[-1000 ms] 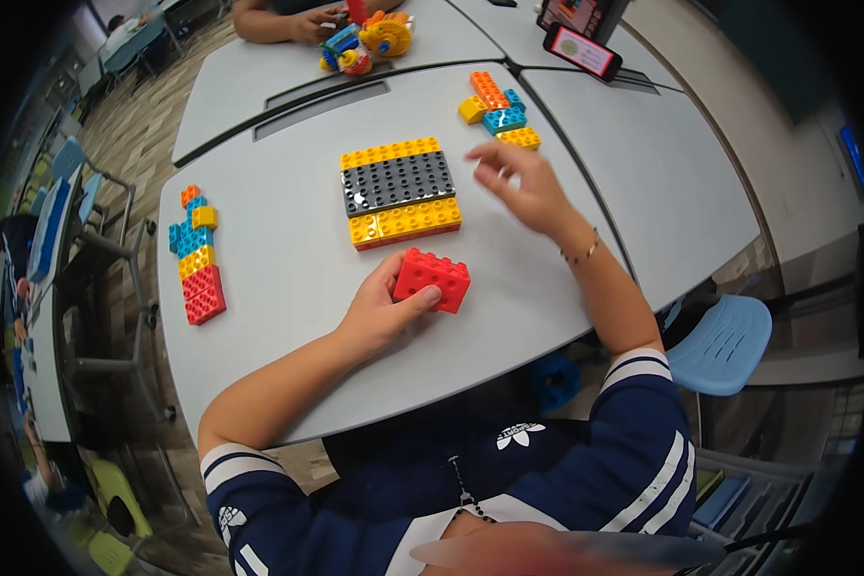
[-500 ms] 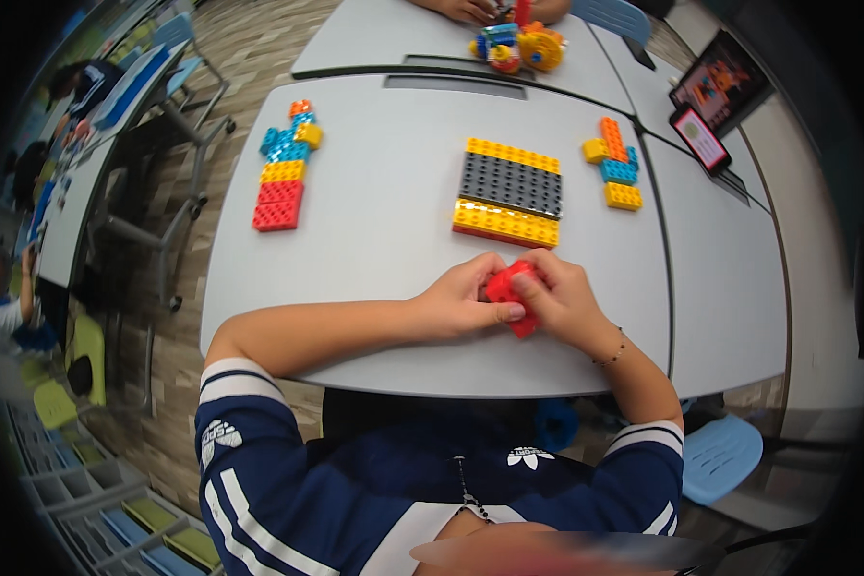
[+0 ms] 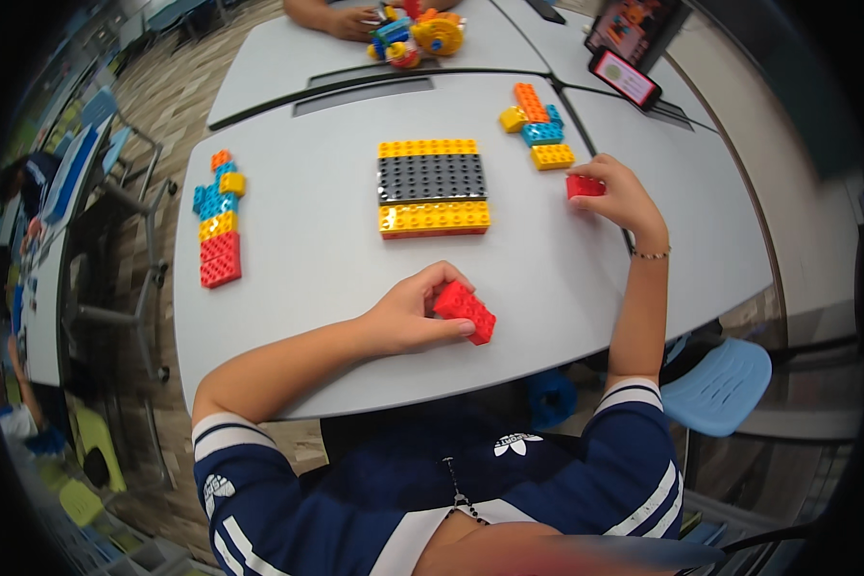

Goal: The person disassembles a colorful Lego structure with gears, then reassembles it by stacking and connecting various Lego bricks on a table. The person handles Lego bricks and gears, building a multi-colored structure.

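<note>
Near the table's front, my left hand (image 3: 422,312) is closed on a red toy brick (image 3: 467,312), thumb along its near side. Over to the right, the fingers and thumb of my right hand (image 3: 622,200) grip another red toy brick (image 3: 584,186). That brick is just below a row of orange, blue and yellow bricks (image 3: 547,133). Between and beyond my hands lies a studded block build (image 3: 432,179), black in the middle with yellow bands and red underneath. At the left stands a column of orange, blue, yellow and red bricks (image 3: 220,223).
Across the joined tables (image 3: 326,110), another person's hand (image 3: 353,23) is at a colourful brick model (image 3: 420,36). A phone (image 3: 625,77) leans before a dark screen (image 3: 634,34) at the far right. A blue chair (image 3: 718,387) is beside the right table edge.
My hands have moved apart, each with a red brick. The right one has gone outward and away toward the right-hand bricks; the left stays near the front. The whole view has shifted.
</note>
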A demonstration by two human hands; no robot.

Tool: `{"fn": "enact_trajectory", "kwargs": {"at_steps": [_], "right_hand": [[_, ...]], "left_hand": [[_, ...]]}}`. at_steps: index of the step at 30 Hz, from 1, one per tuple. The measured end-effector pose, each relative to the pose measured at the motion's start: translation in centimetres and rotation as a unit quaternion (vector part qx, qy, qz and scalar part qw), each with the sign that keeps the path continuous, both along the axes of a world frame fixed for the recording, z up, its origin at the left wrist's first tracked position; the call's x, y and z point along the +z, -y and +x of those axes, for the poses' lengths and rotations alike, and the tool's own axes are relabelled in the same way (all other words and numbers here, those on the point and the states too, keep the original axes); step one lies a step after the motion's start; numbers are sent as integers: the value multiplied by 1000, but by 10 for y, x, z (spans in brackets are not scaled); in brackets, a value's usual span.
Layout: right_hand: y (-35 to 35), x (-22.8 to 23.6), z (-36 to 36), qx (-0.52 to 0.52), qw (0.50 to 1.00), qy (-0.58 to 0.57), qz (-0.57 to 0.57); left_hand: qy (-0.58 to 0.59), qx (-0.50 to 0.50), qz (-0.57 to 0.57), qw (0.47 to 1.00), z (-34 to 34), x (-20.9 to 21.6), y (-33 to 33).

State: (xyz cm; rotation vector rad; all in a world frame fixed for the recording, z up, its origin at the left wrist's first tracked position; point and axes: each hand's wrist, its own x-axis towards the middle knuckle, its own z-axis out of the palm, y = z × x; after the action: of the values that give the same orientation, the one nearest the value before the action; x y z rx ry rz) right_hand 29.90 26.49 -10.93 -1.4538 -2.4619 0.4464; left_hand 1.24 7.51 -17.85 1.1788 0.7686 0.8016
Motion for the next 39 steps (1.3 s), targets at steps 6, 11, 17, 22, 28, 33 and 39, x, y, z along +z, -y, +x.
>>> {"fn": "enact_trajectory", "kwargs": {"at_steps": [6, 11, 17, 22, 28, 33, 39], "right_hand": [[-11, -19, -3, 58, 997, -42, -2], [-24, -35, -8, 59, 995, -76, 25], [-28, -41, -7, 28, 984, -79, 156], [-15, -29, -20, 27, 969, -106, 223], [47, -10, -56, 256, 934, -234, -88], [89, -20, -85, 379, 890, -184, -174], [48, -20, -61, 303, 921, -219, -110]], "left_hand": [[-7, -1, 7, 1000, 0, -1, 0], [2, 4, -1, 1000, 1, -2, 1], [3, 25, 9, 1000, 2, 1, 1], [33, 68, -3, 997, 2, 1, 4], [-77, 199, 253, 943, 2, -8, 5], [-3, 188, 198, 962, 2, -11, 5], [-105, 233, 243, 936, -6, -10, -3]]}}
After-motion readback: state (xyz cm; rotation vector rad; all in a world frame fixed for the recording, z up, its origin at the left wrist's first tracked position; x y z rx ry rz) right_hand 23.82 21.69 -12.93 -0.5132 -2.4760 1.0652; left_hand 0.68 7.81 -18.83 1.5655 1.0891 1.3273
